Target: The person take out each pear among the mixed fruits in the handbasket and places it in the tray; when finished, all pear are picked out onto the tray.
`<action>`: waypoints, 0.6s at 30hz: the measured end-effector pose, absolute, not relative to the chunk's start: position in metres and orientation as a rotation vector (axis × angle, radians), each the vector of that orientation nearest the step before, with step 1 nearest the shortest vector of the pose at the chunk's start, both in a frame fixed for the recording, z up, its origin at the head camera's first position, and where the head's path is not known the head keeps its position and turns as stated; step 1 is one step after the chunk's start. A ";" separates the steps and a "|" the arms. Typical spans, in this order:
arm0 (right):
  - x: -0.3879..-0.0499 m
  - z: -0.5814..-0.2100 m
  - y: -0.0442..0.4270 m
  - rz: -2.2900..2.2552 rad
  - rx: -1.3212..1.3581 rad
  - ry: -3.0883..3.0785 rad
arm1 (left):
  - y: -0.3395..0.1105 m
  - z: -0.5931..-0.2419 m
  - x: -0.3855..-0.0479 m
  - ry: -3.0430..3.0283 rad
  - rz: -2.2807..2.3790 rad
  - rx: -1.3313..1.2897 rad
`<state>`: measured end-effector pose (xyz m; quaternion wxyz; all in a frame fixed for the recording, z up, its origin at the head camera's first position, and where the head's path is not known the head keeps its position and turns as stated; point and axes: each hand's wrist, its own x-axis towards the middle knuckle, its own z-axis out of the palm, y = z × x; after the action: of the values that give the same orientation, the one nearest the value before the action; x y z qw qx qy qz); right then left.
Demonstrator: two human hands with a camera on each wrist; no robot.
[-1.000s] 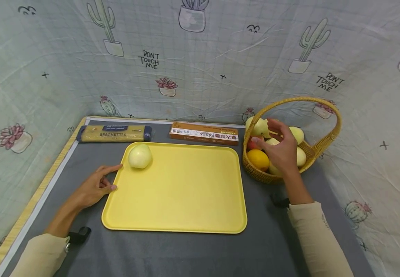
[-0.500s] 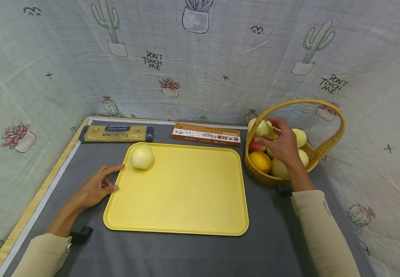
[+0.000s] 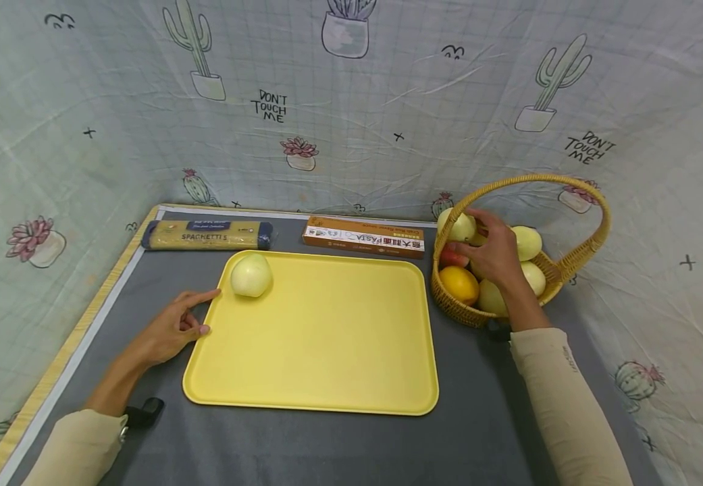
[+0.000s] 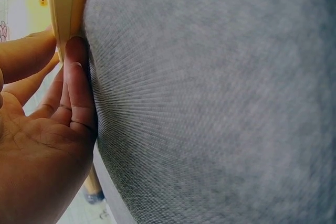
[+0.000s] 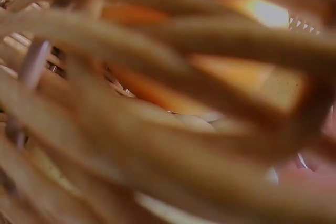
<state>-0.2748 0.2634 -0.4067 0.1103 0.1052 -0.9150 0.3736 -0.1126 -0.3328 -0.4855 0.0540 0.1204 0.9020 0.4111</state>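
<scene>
My left hand (image 3: pixel 165 329) grips the left rim of a yellow tray (image 3: pixel 327 337). In the left wrist view, its thumb lies over the tray edge (image 4: pixel 63 3) and other fingertips tuck under it. A pale green round fruit (image 3: pixel 250 275) sits in the tray's far left corner. My right hand (image 3: pixel 498 251) reaches into a wicker basket (image 3: pixel 454 310), its fingers bent over fruit beside a red fruit (image 3: pixel 452 256) and a pale green fruit (image 3: pixel 462 227). What lies under the palm is hidden. An orange fruit (image 3: pixel 459 285) sits in front. Blurred wicker strands (image 5: pixel 157 72) fill the right wrist view.
Behind the tray lie a spaghetti packet (image 3: pixel 207 235) and a pasta box (image 3: pixel 363 237). The tall basket handle (image 3: pixel 533 179) arches over my right hand. More pale fruits (image 3: pixel 527 241) are in the basket. A grey cloth (image 3: pixel 327 445) covers the table; printed fabric hangs behind.
My right hand has lowered into the basket, and the gap between its thumb and fingers has narrowed. The left hand stays at the tray rim. The head view has shifted slightly.
</scene>
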 end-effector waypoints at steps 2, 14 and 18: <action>-0.275 -0.407 0.263 1.096 0.317 -2.672 | -0.333 -0.486 -0.112 2.740 1.254 0.371; -0.270 -0.408 0.263 1.138 0.292 -2.609 | -0.332 -0.485 -0.112 2.733 1.261 0.376; -0.264 -0.407 0.266 1.170 0.258 -2.580 | -0.332 -0.485 -0.113 2.734 1.253 0.361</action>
<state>-0.2636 0.2655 -0.4066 0.1480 0.0897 -0.8970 0.4067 -0.1127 -0.3321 -0.4848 0.0561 0.1191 0.9012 0.4128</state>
